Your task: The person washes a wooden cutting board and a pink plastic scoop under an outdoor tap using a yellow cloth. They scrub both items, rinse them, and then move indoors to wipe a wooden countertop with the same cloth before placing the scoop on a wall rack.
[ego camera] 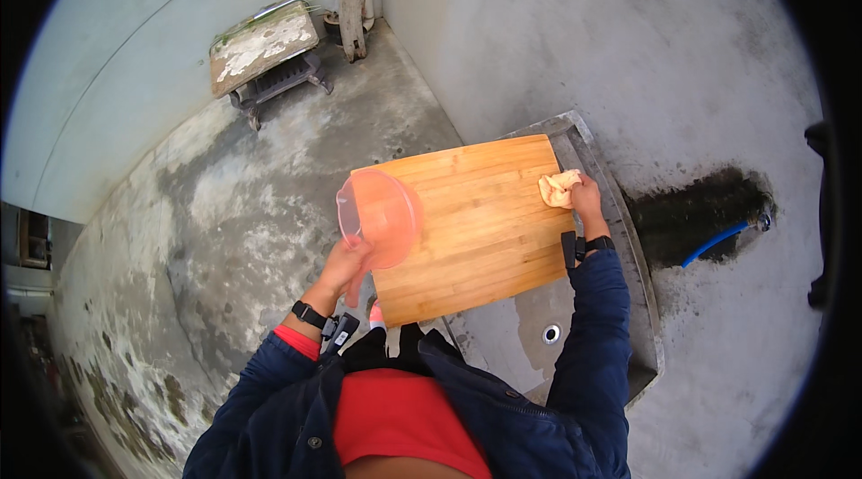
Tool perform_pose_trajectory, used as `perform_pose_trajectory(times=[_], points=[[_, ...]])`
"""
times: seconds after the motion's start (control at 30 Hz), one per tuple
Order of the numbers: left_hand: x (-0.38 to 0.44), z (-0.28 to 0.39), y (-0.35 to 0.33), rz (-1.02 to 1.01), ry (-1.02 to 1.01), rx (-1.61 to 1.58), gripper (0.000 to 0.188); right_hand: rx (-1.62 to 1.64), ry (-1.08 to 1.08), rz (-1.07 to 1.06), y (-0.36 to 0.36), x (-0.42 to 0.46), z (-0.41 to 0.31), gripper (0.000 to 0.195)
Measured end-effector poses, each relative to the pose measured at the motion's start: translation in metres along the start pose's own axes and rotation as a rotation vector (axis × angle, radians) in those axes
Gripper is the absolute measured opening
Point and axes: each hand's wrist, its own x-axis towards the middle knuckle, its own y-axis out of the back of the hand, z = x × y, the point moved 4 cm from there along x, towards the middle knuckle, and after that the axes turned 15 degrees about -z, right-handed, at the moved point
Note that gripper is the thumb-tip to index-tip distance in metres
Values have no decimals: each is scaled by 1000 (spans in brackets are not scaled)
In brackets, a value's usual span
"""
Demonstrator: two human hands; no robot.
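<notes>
My left hand grips the handle of a translucent pink plastic jug, which is over the left part of a wooden board. Whether the jug touches the board cannot be told, and no contents are plain inside it. The board lies across a grey concrete sink. At the board's right edge, my right hand holds a crumpled pale orange cloth.
A round drain shows in the sink basin below the board. A blue hose hangs from a wall tap on the right. Farther off, a worn slab rests on a dark stand near a wooden post.
</notes>
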Motion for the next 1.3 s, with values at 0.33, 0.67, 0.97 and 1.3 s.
perform_pose_trajectory(times=[0.33, 0.67, 0.97, 1.3], points=[[1, -2, -10, -317, 280, -455, 43, 532, 148, -91, -32, -17, 21, 37], [-34, 6, 79, -226, 17, -487, 50, 682, 214, -382, -31, -68, -104, 34], [-207, 135, 284, 69, -350, -96, 41, 586, 534, -866, -165, -116, -365, 49], [-448, 285, 425, 477, -787, 955, 33, 923, 753, -1030, -468, -163, -611, 33]])
